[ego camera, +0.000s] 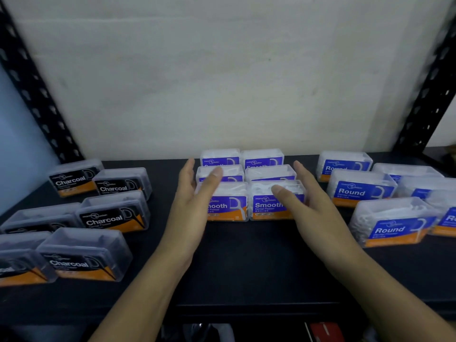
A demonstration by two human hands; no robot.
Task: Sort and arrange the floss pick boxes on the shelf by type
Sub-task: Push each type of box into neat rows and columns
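Observation:
Several clear purple-labelled Smooth floss pick boxes point(265, 202) stand in a tight two-wide block at the middle back of the black shelf point(246, 262). My left hand point(195, 193) lies flat against the block's left side, thumb over the top of a box. My right hand point(303, 196) flanks the right side with straight fingers, thumb across the front right box. Several black-labelled Charcoal boxes point(112, 214) sit loosely at the left. Blue-labelled Round boxes point(392, 222) are grouped at the right.
A white wall closes the shelf's back. Black perforated uprights point(27, 85) rise at the left, with another upright point(429, 90) at the right. Bare shelf surface lies in front of the Smooth block, between my forearms. A red object point(325, 332) shows below the front edge.

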